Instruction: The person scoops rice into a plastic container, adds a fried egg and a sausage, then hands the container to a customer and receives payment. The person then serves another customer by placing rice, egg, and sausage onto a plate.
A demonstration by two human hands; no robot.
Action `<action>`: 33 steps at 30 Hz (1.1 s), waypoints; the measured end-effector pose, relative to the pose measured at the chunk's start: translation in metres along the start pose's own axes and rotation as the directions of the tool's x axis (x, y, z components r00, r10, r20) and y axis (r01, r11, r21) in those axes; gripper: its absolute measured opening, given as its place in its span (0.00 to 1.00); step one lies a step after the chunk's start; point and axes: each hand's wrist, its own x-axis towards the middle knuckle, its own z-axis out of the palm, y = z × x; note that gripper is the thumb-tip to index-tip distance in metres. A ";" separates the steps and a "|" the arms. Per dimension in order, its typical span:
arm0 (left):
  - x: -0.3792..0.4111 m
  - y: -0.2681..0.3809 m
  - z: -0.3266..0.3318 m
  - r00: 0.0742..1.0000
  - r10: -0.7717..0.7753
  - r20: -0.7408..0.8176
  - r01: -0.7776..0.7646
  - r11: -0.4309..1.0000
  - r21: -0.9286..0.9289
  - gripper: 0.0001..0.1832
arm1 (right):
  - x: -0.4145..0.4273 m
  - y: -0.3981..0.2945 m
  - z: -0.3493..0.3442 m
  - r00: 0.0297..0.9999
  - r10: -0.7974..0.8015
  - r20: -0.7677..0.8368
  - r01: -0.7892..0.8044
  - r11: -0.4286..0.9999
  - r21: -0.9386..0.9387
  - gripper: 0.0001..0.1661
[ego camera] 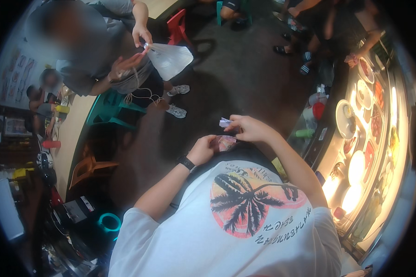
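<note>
My left hand (201, 151), with a dark watch on its wrist, holds a small bundle of pinkish paper, which looks like folded banknotes (226, 142), in front of my waist. Just above and to the right, my right hand (246, 127) pinches a folded bluish-purple slip (225, 122) that looks like a banknote. The fingers of my right hand are close to the far end of the bundle; whether they touch it I cannot tell. Across from me, a person (100, 59) holds a translucent plastic bag (171, 59) by its gathered top.
A lit food display (362, 138) with plates curves along the right. Red and green bottles (304, 133) stand beside it. At the left are a long table (77, 138), a green plastic chair (107, 110) and an orange one (90, 168). Several people are farther off.
</note>
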 end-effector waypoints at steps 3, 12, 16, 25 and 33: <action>-0.001 0.000 -0.004 0.999 -0.032 -0.016 0.032 0.999 -0.023 0.12 | -0.011 -0.012 0.003 0.999 -0.037 -0.012 0.038 0.997 0.070 0.20; 0.000 -0.005 -0.008 0.999 0.016 0.046 -0.017 1.000 0.024 0.15 | -0.016 -0.024 0.043 0.911 -0.291 -0.293 0.133 0.878 -0.459 0.15; 0.006 0.000 -0.007 0.992 0.072 0.106 -0.073 0.997 -0.003 0.17 | -0.025 -0.026 0.042 0.888 -0.265 -0.375 0.091 0.903 -0.420 0.19; 0.032 0.020 0.003 0.958 0.060 0.280 -0.179 0.888 0.424 0.30 | -0.040 0.005 0.054 0.878 -0.220 -0.426 0.002 0.891 -0.454 0.08; 0.042 0.022 0.004 0.975 0.046 0.216 -0.129 0.912 0.389 0.22 | -0.063 -0.003 0.052 0.855 0.060 -0.514 -0.081 0.997 -0.019 0.13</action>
